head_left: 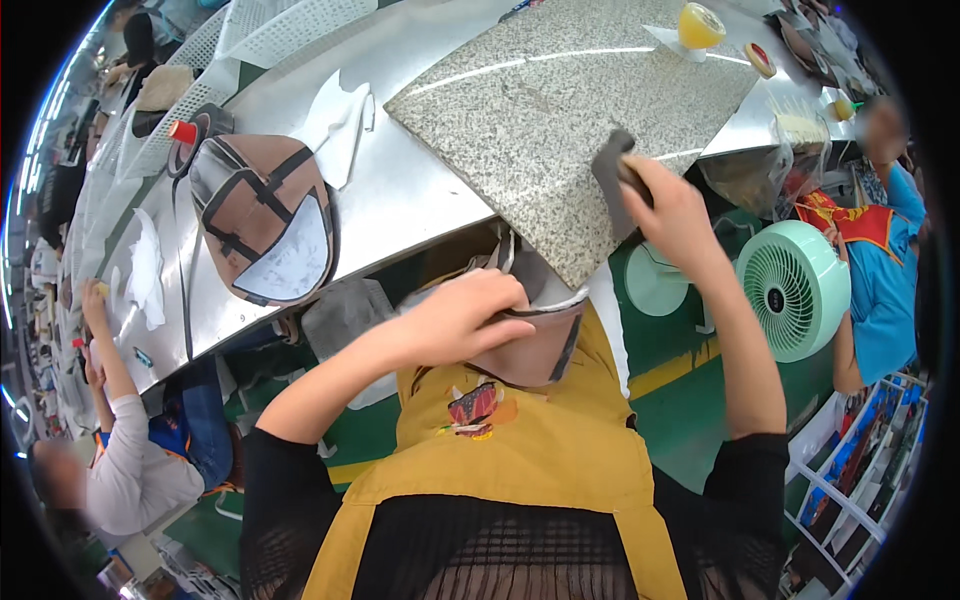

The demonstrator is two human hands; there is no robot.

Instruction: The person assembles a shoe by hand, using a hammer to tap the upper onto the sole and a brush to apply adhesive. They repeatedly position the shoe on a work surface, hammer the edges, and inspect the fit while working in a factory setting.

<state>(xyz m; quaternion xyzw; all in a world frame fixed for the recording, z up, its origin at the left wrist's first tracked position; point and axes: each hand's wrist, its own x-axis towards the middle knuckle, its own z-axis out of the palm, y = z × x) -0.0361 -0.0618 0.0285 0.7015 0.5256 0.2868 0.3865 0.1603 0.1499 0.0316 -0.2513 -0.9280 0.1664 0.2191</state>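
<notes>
My left hand (475, 312) is closed on the edge of a brown bag piece (540, 348), which sits in front of my apron at the near corner of the speckled stone slab (560, 130). The piece has dark edging, and part of it is hidden by the hand and slab. My right hand (672, 208) is wrapped round a dark grey hammer (610, 182), held over the slab's right side. Its handle is mostly covered by my fingers. Left of the slab, a brown bag (265, 195) with black straps and a pale curved panel lies on the metal table.
A white crumpled sheet (338, 125) and a round dark container with a red top (190, 133) lie near the brown bag. A yellow pot (698, 28) stands at the slab's far side. A green fan (792, 290) is at right, beside a person in blue (885, 290).
</notes>
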